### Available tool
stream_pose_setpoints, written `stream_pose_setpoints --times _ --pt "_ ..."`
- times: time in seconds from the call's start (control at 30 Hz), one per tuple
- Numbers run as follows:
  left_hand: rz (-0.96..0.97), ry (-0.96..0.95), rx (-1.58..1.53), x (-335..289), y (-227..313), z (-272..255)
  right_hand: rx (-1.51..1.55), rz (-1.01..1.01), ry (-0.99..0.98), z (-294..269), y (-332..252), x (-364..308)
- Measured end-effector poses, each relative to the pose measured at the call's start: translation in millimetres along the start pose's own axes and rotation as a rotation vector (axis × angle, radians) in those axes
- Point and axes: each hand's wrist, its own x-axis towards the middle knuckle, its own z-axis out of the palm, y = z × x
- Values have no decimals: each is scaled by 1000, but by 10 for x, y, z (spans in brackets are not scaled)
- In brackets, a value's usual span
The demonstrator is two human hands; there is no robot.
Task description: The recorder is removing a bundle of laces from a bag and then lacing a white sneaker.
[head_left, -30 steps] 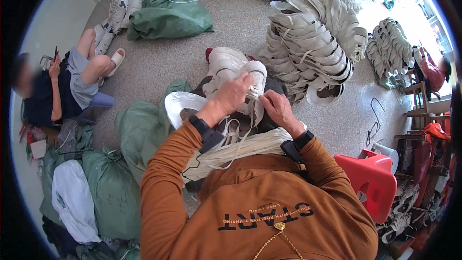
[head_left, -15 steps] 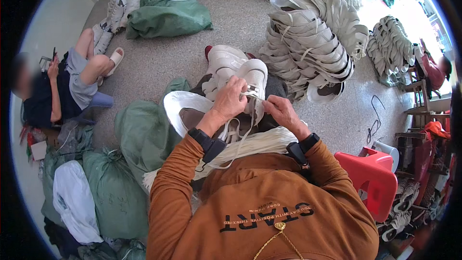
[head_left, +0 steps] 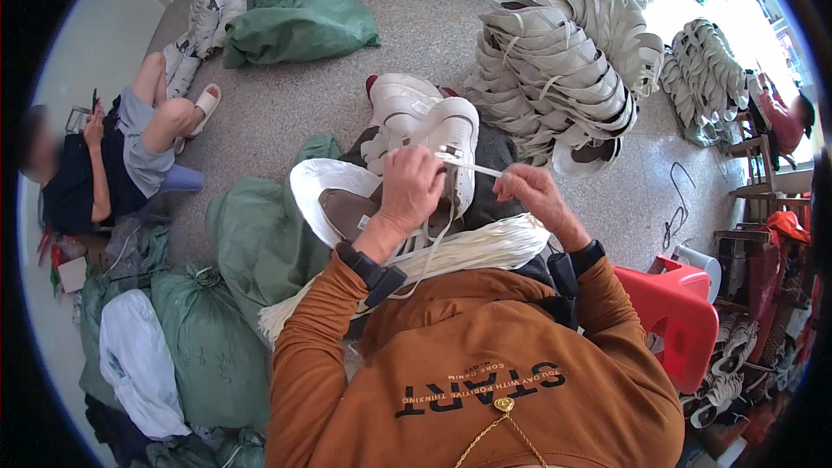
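A white shoe upper [head_left: 457, 126] with an open mesh front stands toe-away over my lap. My left hand [head_left: 410, 186] is closed at its lacing edge, with the fingertips partly hidden. Out to the right, my right hand [head_left: 533, 195] pinches a white shoelace [head_left: 482, 167], which runs taut from the eyelets. Another length of lace dangles below the upper toward my lap. Against it on the left lie more white uppers [head_left: 397, 104], and one with a brown lining [head_left: 345, 208] faces up beside my left wrist. A thick bundle of cream laces [head_left: 459, 253] lies across my lap.
Stacked uppers [head_left: 555, 78] rise ahead on the right. Green sacks [head_left: 299, 24] lie ahead and at the left [head_left: 208, 338]. A red plastic stool [head_left: 672, 308] stands by my right elbow. A seated person [head_left: 91, 156] at the left holds a phone.
My right hand has moved right and slightly up, drawing the lace out straight. My left hand has shifted slightly down and left, staying at the upper.
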Motion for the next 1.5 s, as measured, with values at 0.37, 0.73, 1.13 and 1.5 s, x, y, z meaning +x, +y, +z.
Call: stream_pose_setpoints --times 0.37,0.73,1.13,1.5 --pt "41 -72 257 95 114 256 126 -72 42 37 -281 72" --pt "-24 25 24 -107 69 -189 -22 123 156 -251 170 1" --pt "-139 -255 -506 -485 641 -264 -617 -520 272 373 182 477" --pt "-988 -14 -1487 -493 650 116 -402 -267 140 303 201 482"
